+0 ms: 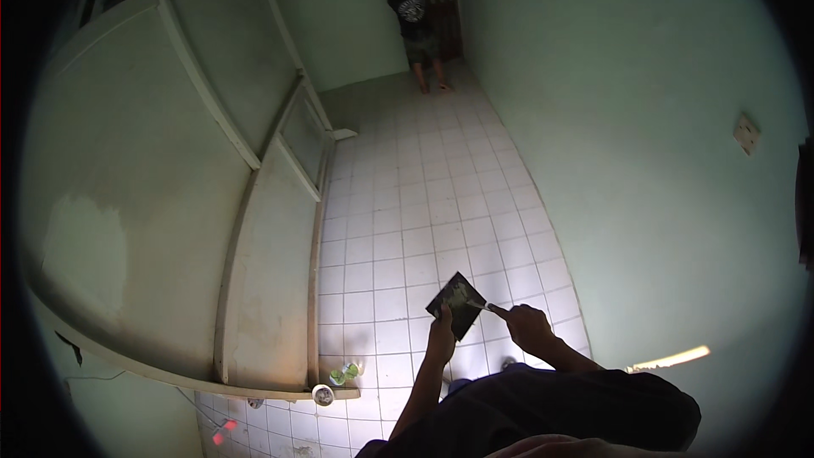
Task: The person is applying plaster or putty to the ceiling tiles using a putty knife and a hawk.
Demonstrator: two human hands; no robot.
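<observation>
L hand [440, 341] grips a dark flat board [458, 305] by its lower edge, fingers closed round it; board tilts up and away from the fingertips. R hand [527, 323] is closed on a thin pale tool [480, 306], prob. a scraper, whose tip touches the board's R side, just beyond the R fingers. White tiled floor [424, 220] lies below both hands. Small tubs [337, 382] sit well L of the L fingers, by a pale door panel [271, 271]. Another person [420, 25] stands far off, past the fingertips, near a doorway.
</observation>
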